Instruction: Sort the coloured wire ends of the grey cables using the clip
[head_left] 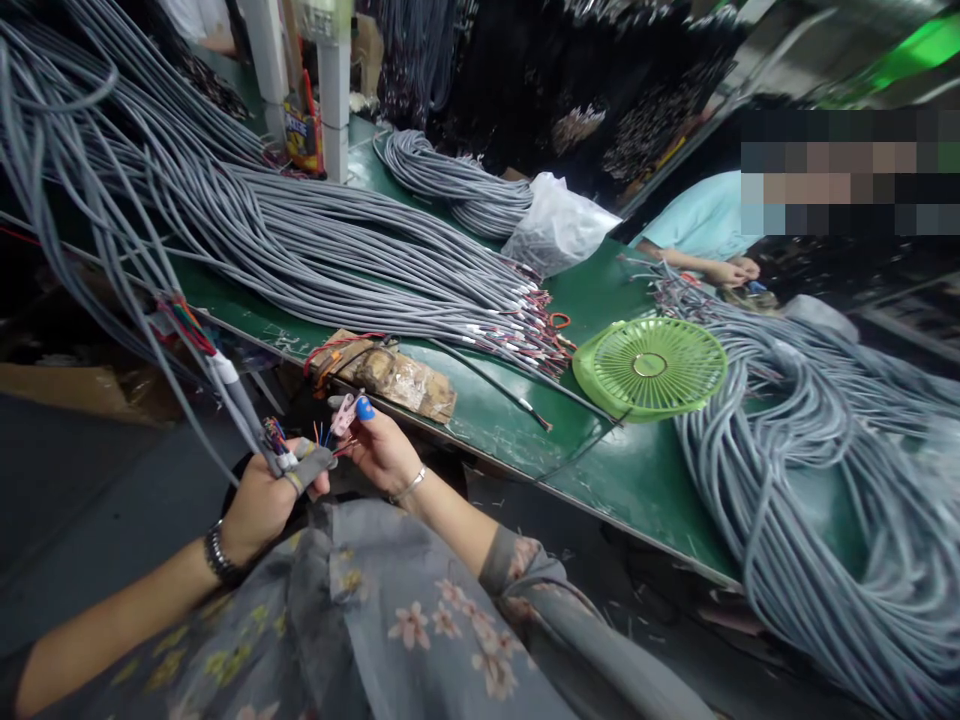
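Observation:
My left hand (pixel 262 500) grips the stripped end of a grey cable (pixel 236 395), with taped fingers pinched around it; thin coloured wires (pixel 322 435) fan out from that end. My right hand (pixel 379 445), with a blue cover on one fingertip and pale tape on another, holds the tips of those thin wires just right of the left hand. Both hands hover below the front edge of the green table (pixel 622 470). The cable rises up and left into a hanging bunch of grey cables (pixel 67 150).
A big bundle of grey cables (pixel 360 250) lies across the table, stripped ends toward a green fan (pixel 649 366). A brown taped block (pixel 390 375) sits at the table edge. More coils (pixel 825 480) fill the right. A person in a light blue top (pixel 701 225) works opposite, beside a white plastic bag (pixel 559 230).

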